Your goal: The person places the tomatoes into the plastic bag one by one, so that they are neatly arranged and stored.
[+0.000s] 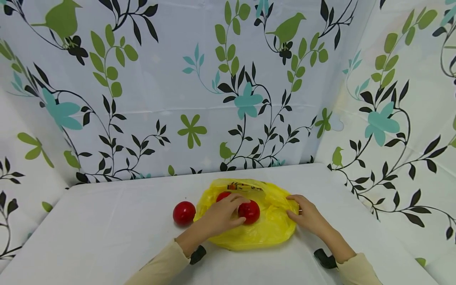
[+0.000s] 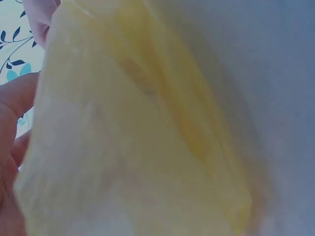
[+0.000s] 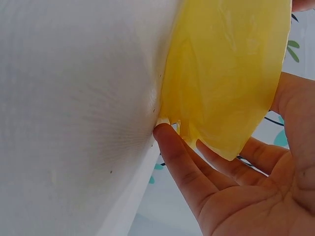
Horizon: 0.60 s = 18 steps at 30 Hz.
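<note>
A crumpled yellow plastic bag lies on its side with its mouth spread wide. My left hand reaches over it and holds a glossy red ball between thumb and fingers. Behind that hand, a second red ball shows in part at the bag. A third red ball rests on the table, left of the bag. My right hand grips the bag's right edge, its thumb and fingers on either side of the yellow plastic. Yellow film covers most of the left wrist view and hides the held ball.
A white cloth covers the table. Patterned curtains with leaves and birds stand behind it and along both sides. Black straps sit at both wrists, by the beige sleeves.
</note>
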Tool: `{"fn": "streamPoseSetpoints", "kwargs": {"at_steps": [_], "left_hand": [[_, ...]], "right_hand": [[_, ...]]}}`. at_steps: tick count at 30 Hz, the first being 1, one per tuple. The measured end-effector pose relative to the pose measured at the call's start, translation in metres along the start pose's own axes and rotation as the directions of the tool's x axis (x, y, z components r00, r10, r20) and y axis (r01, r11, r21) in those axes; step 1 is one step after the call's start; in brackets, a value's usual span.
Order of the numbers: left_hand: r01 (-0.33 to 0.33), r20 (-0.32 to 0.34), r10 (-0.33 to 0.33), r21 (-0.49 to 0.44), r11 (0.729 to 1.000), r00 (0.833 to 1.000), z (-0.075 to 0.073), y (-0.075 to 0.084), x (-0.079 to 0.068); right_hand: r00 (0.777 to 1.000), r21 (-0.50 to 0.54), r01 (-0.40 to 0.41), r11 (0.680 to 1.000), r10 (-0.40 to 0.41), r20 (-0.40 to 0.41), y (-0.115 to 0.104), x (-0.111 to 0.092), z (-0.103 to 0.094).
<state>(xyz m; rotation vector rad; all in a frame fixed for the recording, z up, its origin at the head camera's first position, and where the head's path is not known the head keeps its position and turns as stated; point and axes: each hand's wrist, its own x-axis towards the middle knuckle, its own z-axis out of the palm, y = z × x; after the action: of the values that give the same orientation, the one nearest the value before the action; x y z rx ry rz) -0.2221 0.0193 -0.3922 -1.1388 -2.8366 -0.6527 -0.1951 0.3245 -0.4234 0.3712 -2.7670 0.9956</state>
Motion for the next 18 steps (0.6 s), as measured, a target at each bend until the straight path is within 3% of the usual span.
{"fn": "streamPoseSetpoints", "kwargs": {"at_steps": [9, 18], "left_hand": [[0.007, -0.062, -0.008, -0.018, 1.0, 0.998, -0.013, -0.005, -0.014], [-0.007, -0.206, -0.014, -0.101, 0.995, 0.978, -0.031, -0.02, -0.028]], "right_hand": [[1.0, -0.002, 0.009, 1.0, -0.009, -0.004, -0.001, 0.0, 0.002], [1.0, -0.004, 0.016, 1.0, -0.016, -0.004, -0.002, 0.001, 0.0]]}}
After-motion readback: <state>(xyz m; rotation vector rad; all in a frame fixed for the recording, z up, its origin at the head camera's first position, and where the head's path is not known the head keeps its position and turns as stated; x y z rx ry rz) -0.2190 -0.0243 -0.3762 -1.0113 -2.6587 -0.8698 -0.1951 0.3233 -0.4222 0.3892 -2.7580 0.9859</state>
